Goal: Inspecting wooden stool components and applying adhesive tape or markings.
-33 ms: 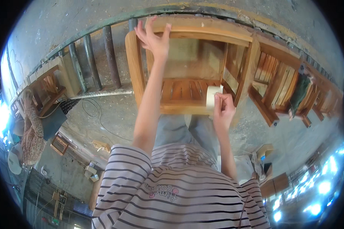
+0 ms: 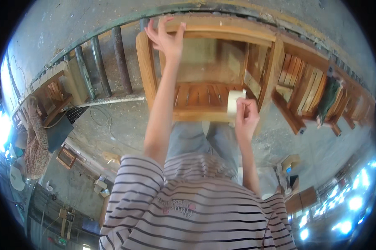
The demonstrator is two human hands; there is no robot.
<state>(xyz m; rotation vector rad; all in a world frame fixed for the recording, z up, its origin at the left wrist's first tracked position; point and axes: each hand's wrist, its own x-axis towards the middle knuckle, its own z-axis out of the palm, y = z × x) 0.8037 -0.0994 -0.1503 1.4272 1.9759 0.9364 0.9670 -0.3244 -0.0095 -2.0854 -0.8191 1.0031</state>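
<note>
In front of me stands a wooden chair-like frame [image 2: 221,114] with a slatted panel [image 2: 204,96]. My left hand [image 2: 167,41] is over its far left corner, fingers spread and thumb by the far rail [image 2: 225,29]. Whether those fingers press on the wood, I cannot tell. Near the right end of the slats, my right hand [image 2: 247,116] is closed on a pale cream curled sheet [image 2: 233,102]. The sheet curves at the near rail and covers part of the wood; its exact kind does not show.
More slatted wooden furniture [image 2: 300,91] stands to the right, with a dark green cloth [image 2: 328,100] draped over it. On the left run metal bars [image 2: 98,66]; beyond them hangs a patterned cloth [image 2: 36,146]. A thin cable [image 2: 104,118] loops on the concrete floor.
My right hand and the pale sheet have shifted slightly right. My left hand has moved a little to the left, its fingers still spread.
</note>
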